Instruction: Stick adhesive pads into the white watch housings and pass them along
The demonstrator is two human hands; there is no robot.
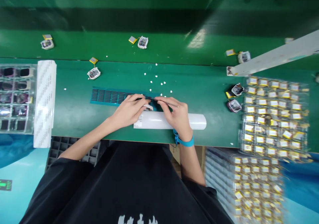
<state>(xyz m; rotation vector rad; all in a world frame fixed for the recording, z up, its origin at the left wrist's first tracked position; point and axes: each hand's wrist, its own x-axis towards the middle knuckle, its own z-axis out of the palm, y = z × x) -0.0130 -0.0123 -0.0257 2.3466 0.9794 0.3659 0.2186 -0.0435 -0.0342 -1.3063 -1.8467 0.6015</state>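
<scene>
At the far left of the green table (204, 84) sits a clear tray (16, 98) of dark parts in compartments, about ten showing, within the left arm's reach. Just beside it lies one long white strip (45, 101), hanging over the near edge.

Further in, four small white units each have a yellow battery beside them, spaced along the far side as though laid out in a row: one at far left (47, 43), one nearer (94, 73), one at centre (143, 42) and one at right (244, 56).

In the middle lies one teal sheet (109, 97) of dark stickers in rows, flat and square to the person so both hands work straight over it. The left hand (128, 110) rests on the sheet's right end, its grip narrow, pinching a small white piece (149, 107) against the table. The right hand (177, 116), with a blue wrist strap (184, 141), has its grip closed on thin tweezers (164, 101), their tip pointing left toward the left fingertips. One white roll (171, 121) lies under both hands. Roughly a dozen white scraps (156, 81) are scattered just beyond.

At right, two dark units (235, 98) lie near stacked trays of yellow-tabbed batteries (274, 117), too many to count.
</scene>
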